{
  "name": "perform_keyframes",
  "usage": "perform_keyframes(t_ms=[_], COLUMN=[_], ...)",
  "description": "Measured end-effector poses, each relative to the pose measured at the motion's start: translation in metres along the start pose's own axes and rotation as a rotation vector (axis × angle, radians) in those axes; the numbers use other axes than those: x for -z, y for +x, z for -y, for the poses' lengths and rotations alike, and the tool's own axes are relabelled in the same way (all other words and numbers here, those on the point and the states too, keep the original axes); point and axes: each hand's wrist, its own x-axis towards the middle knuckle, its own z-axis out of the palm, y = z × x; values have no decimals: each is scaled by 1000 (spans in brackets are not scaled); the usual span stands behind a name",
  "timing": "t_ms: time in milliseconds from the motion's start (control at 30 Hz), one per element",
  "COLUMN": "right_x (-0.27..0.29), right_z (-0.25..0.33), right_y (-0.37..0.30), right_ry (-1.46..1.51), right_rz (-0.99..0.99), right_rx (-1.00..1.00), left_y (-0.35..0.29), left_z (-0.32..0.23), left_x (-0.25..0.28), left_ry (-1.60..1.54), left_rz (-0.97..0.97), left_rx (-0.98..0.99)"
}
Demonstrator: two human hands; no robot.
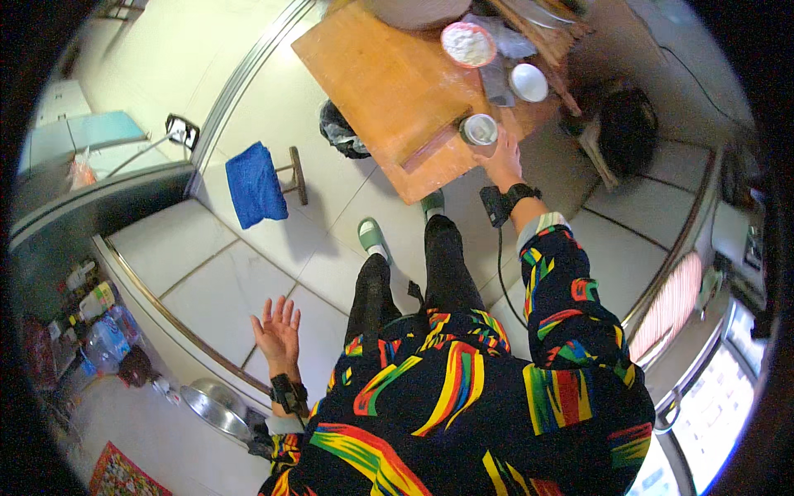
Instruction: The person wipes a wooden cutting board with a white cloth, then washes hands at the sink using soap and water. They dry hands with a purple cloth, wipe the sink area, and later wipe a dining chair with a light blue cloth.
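Observation:
My right hand reaches to the front right of an orange-brown wooden board. Its fingers are around the side of a round glass jar, seen from above with a pale inside; what it contains is too small to make out. Beside the jar, a brown strip of wood lies across the board. My left hand is held out low on the left, palm up and fingers spread, holding nothing. Both wrists wear black straps with small devices.
Behind the jar stand a red-rimmed bowl of white powder and a white bowl. A stool with a blue cloth is left of the board, near a black bag. Bottles and a metal basin sit lower left.

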Motion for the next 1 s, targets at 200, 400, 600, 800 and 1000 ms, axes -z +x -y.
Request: perform_keyframes(t_ms=[200, 400, 600, 800, 1000], right_x=[-33, -41, -28, -31, -107], right_z=[10, 3, 20, 81, 215], right_y=[75, 97, 94, 56, -73], right_ry=[-353, -362, -244, -448, -108], right_rz=[154, 102, -77, 249, 586], right_rx=[147, 434, 730, 776, 1082], left_y=[-14, -23, -45, -68, -93], left_z=[72, 111, 106, 110, 97], left_x=[-14, -39, -22, 33, 100], left_ry=[-127, -239, -355, -527, -607], left_rz=[-182, -148, -49, -10, -53], left_rx=[47, 36, -44, -224, -337])
